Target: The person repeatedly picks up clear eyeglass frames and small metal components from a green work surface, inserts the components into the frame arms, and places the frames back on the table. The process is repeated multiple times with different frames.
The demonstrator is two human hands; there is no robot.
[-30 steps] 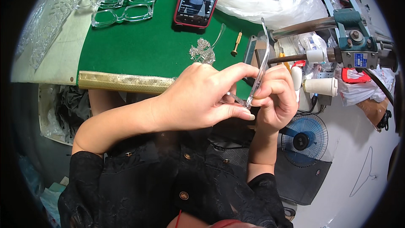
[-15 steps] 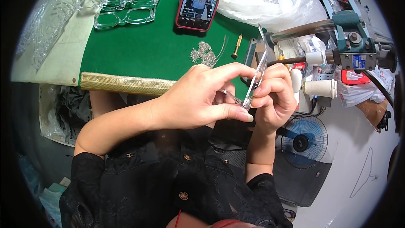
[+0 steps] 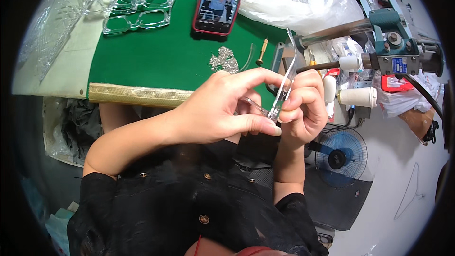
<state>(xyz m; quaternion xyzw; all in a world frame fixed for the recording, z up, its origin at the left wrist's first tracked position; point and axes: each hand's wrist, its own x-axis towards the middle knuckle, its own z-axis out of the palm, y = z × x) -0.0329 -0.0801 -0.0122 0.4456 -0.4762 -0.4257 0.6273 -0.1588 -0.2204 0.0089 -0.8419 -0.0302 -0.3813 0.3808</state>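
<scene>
Both hands hold a clear plastic eyeglass frame (image 3: 286, 84) above the near right part of the green mat (image 3: 156, 57). A long see-through temple points up and away between them. My left hand (image 3: 215, 106) is closed on the frame, its thumb near the hinge end and its forefinger reaching to the temple. On the other side, my right hand (image 3: 307, 109) has curled fingers pinching the same piece near the hinge. The fingers partly hide the frame front. Beyond my left hand lie a heap of tiny metal parts (image 3: 224, 60), a loose clear temple (image 3: 249, 58) and a brass-coloured screwdriver (image 3: 262, 51).
Clear eyeglass frames (image 3: 137, 22) are heaped at the far left. A phone (image 3: 217, 7) is propped at the back, beside a white plastic bag (image 3: 303, 0). A yellowish ruler-like strip (image 3: 137, 93) edges the mat. At right are a metal machine (image 3: 391, 42), a cup (image 3: 358, 97) and a fan (image 3: 337, 159).
The view has shifted slightly, so the mat and phone appear a little to the left. Both hands keep their grip on the eyeglass frame, with barely any finger movement.
</scene>
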